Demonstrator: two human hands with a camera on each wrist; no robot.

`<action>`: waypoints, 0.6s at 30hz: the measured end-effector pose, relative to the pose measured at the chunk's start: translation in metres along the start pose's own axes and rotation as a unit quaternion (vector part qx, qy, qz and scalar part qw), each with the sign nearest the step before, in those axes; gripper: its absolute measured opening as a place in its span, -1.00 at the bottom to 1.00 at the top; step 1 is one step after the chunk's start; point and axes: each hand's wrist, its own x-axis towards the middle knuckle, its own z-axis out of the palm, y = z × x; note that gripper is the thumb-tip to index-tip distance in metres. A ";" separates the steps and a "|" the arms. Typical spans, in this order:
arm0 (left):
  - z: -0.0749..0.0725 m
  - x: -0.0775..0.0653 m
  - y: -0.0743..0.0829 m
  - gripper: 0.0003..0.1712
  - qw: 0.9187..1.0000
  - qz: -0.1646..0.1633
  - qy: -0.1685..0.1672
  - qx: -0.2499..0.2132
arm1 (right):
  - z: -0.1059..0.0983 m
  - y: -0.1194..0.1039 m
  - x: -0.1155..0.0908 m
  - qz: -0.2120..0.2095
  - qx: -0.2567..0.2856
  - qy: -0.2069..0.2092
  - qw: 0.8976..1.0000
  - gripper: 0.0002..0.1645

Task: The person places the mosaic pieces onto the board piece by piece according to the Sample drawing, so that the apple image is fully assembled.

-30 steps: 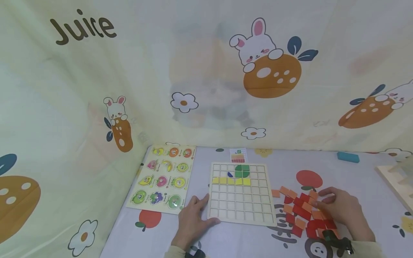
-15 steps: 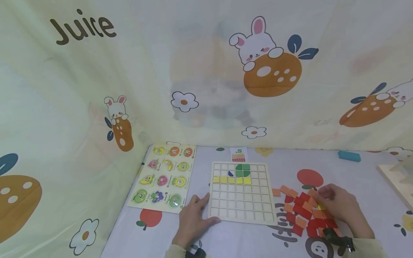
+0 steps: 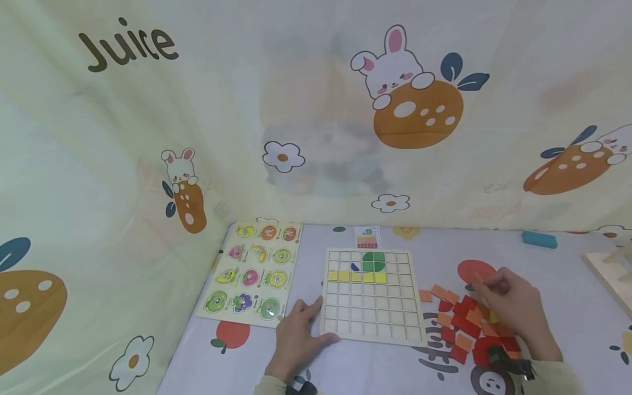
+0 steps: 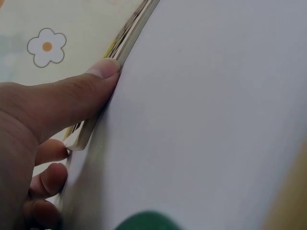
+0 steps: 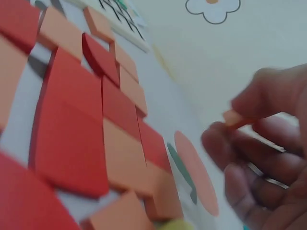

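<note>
A pale wooden grid board (image 3: 345, 315) lies in the middle of the table. Set in it are a row of yellow squares (image 3: 356, 276), a green leaf shape of several tiles (image 3: 373, 261) and a small blue piece (image 3: 355, 266). My left hand (image 3: 298, 340) holds the board's near left corner, thumb along the front edge and index finger at the left side. My right hand (image 3: 515, 307) pinches a small orange tile (image 5: 232, 119) between thumb and fingertips, raised over the far side of a pile of red and orange tiles (image 3: 466, 326).
Left of the grid board lies a fruit picture board (image 3: 237, 299). A small picture card (image 3: 367, 237) sits just behind the grid board. At the back right are a teal block (image 3: 540, 240) and a wooden rack-like piece (image 3: 612, 280). A printed curtain (image 3: 326, 109) hangs behind the table.
My right hand has lifted an orange tile off the pile and moved it up and slightly back. A yellow piece now shows in the pile. The left hand stays at the board's corner.
</note>
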 end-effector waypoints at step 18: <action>0.000 0.001 -0.002 0.13 1.000 0.000 0.002 0.002 | 0.013 0.001 0.005 -0.006 0.055 0.031 0.998 -0.21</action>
